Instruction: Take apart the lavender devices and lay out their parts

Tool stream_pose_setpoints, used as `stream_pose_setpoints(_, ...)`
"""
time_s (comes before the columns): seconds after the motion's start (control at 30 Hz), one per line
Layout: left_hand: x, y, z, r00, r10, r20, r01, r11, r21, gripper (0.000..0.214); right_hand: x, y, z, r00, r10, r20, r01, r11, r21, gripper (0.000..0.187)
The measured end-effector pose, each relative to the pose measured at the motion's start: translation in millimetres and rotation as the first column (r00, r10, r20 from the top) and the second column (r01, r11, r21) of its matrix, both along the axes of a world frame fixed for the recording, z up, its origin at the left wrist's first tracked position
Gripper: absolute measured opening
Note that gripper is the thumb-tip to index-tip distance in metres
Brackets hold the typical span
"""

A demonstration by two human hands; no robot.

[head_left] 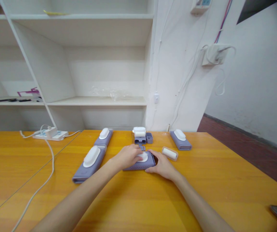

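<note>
Two hands meet on one lavender-grey device (138, 165) lying flat near the middle of the orange wooden worktop (138, 199). The left hand (128, 156) lies over its top with fingers curled down onto the white oval pad there, while the right hand (161, 166) is cupped against the device's right end, fingers bent around the corner — both partly closed on it, neither lifting it clear of the wood. Just behind the device stands a small assembly (140, 135) of the same colour with a white piece on top and a little box beside it. Three more flat devices with white pads lie about: a large one (89, 164) to the left, a second (103, 136) behind that, and a third (180, 140) to the right. Near the right hand, a clear case holding a white roller (169, 153) rests on the wood. A white power strip (50, 134) sits at the far left with its cable trailing toward the near edge. White shelves (80, 58) stand behind the worktop, and a wall socket (214, 54) with plugs hangs on the wall at the right. No brand, label or writing is legible on any of it.
</note>
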State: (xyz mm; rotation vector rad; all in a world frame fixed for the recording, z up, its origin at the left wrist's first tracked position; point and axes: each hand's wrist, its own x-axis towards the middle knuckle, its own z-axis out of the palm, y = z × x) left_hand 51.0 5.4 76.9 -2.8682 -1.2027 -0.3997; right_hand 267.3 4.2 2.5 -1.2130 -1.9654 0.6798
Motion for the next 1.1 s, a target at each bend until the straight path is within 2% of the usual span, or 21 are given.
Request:
stream_pose_setpoints(0.07, -1, -1, -2.3, 1.0, -0.001, 0.022, 0.001, 1.0, -0.025, 0.023, 0, 0, 0.2, 1.0, 0.008, -0.012, -0.008, 1.0, 0.004, 0.092)
stream_pose_setpoints(0.23, 0, -1, -9.7, 0.993, 0.114, 0.044, -0.113, 0.993, -0.032, 0.027, 0, -1, 1.3, 1.0, 0.002, -0.019, -0.002, 1.0, 0.004, 0.089)
stream_pose_setpoints(0.43, -6, 2, -7.9, 0.995, 0.003, 0.102, 0.003, 0.998, -0.056, 0.048, 1, -2, 3.0, 1.0, 0.006, -0.026, -0.007, 1.0, -0.012, 0.09)
stream_pose_setpoints(0.57, -10, 5, -6.2, 0.991, -0.043, 0.13, 0.054, 0.995, -0.085, 0.039, 1, -1, 3.7, 1.0, 0.007, -0.025, -0.007, 1.0, -0.007, 0.09)
stream_pose_setpoints(0.8, -13, 14, -10.0, 0.983, -0.056, 0.172, 0.078, 0.99, -0.121, 0.04, -1, -3, 6.0, 1.0, -0.02, -0.009, 0.02, 1.0, -0.008, 0.089)
stream_pose_setpoints(1.1, -13, 5, -7.1, 0.985, -0.038, 0.17, 0.066, 0.985, -0.157, 0.039, 1, -2, 6.2, 0.999, 0.0, 0.036, 0.001, 1.0, -0.016, 0.089)
